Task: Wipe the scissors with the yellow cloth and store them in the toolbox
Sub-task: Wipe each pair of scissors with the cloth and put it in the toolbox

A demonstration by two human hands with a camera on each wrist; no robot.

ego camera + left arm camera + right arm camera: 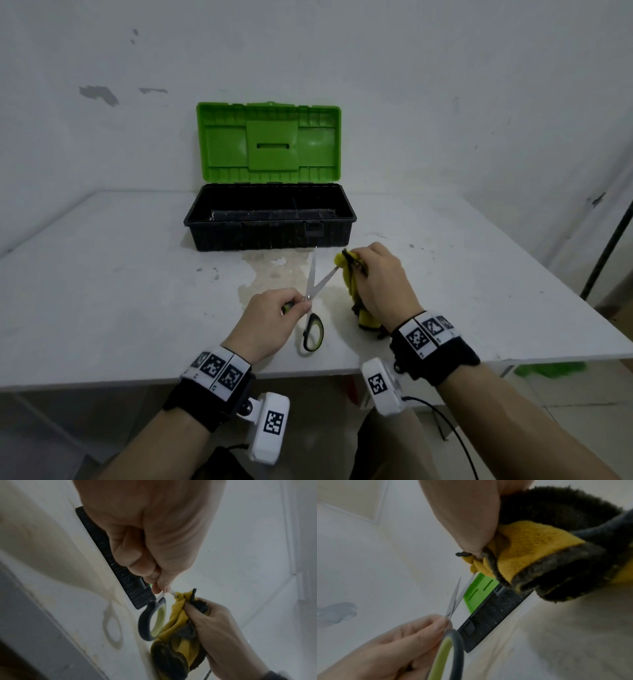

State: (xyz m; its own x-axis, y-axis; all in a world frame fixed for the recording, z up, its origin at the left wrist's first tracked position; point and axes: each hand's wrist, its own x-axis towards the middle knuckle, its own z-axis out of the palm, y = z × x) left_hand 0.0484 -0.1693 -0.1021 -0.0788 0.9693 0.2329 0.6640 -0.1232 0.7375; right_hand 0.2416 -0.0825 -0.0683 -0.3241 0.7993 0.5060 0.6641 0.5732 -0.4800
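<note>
My left hand [274, 317] grips the scissors [312, 301] near the pivot, blades spread apart and pointing away from me. One grey and green handle loop [152, 620] hangs free below my fingers; the other is hidden in my palm. My right hand [380, 279] clutches the bunched yellow cloth [349, 274], dirty with dark patches, and pinches it around the tip of the right blade [468, 584]. The toolbox [270, 219], black with its green lid [269, 142] raised, stands just behind the scissors.
The white table [102, 274] carries a brown stain under the scissors. Its front edge runs just below my wrists and a white wall rises behind the toolbox. A dark pole [606, 246] stands at the far right. Something green [548, 370] lies on the floor.
</note>
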